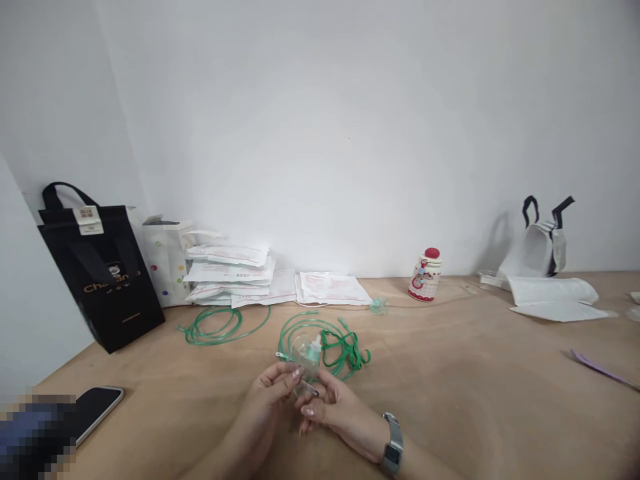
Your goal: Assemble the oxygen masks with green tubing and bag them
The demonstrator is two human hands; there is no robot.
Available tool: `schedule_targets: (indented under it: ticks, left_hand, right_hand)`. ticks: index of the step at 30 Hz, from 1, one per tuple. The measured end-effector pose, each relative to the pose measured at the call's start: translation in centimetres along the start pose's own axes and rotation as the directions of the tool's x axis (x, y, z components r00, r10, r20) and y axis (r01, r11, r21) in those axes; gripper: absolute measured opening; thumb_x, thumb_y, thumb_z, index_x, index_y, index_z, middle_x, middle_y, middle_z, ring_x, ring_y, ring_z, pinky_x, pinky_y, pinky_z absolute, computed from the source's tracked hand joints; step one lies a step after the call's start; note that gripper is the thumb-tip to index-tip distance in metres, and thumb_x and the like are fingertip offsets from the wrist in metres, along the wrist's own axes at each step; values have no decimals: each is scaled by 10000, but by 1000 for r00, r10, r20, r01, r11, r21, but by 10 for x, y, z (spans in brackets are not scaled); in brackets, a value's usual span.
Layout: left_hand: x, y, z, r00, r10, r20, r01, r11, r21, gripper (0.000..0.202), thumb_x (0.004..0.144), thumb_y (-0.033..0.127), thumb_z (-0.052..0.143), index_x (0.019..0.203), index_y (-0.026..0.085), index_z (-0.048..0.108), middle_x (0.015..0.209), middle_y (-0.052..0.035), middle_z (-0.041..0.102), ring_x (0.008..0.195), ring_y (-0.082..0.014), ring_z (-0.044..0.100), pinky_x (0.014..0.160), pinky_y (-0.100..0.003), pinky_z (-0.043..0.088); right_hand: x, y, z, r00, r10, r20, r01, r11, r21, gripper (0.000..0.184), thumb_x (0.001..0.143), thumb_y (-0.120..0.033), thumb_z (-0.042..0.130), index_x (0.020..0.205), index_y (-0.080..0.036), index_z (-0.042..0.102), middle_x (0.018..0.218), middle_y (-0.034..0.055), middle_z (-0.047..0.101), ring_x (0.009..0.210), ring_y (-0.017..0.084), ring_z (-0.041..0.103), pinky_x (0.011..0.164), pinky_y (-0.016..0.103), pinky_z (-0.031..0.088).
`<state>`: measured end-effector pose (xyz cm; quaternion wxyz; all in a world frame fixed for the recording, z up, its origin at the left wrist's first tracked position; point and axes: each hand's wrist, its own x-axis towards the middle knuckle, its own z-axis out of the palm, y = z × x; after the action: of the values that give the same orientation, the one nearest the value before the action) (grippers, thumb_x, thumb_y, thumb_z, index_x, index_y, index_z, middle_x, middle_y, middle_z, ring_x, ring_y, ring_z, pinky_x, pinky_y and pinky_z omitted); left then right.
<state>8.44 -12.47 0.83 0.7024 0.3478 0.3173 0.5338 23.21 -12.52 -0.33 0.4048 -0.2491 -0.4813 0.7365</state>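
Two hands hold a clear mask at the bottom middle

The left hand [270, 393] is at the bottom middle of the frame. Its thumb and fingers are closed in a pinch on the low rim of the clear mask [304, 358]. The right hand [335, 403], just beside it, has its fingers curled and grips the same low rim. A silver watch [393, 445] sits on the right wrist.

The brown counter [475, 387] meets the white wall [350, 147] across the middle of the frame. Its left edge slants down to the lower left, by the black bag [110, 280] and the phone [100, 413]. To the right, a wide stretch of counter runs from the watch to a thin purple thing [600, 370] near the right edge. Up from the hands, white packets [230, 273] stand in a pile left of the middle, well apart from the fingers.

The mask is just above the fingertips, with its white tip [316, 343] poking up. Green straps [347, 350] lie in a tangle to its right.
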Motion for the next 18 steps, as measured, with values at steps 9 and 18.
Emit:
schedule_targets:
  ticks: [9,18]
  left_hand:
    - [-1,-4,2,998,41,57,-48,992,117,145,612,242,712,716,149,671,706,-53,699,683,-163,595,668,-260,424]
    - [3,-5,0,996,62,69,-72,986,151,153,601,224,715,733,155,683,709,-48,705,658,-158,600,651,-253,427]
  right_hand:
    - [-1,-7,10,990,-138,-38,139,990,30,317,659,-270,688,945,-171,593,772,4,604,559,85,535,561,244,461]
    - [-3,-5,7,993,-69,-93,77,993,89,233,680,-342,663,788,-141,620,703,5,572,545,79,525,580,243,443]
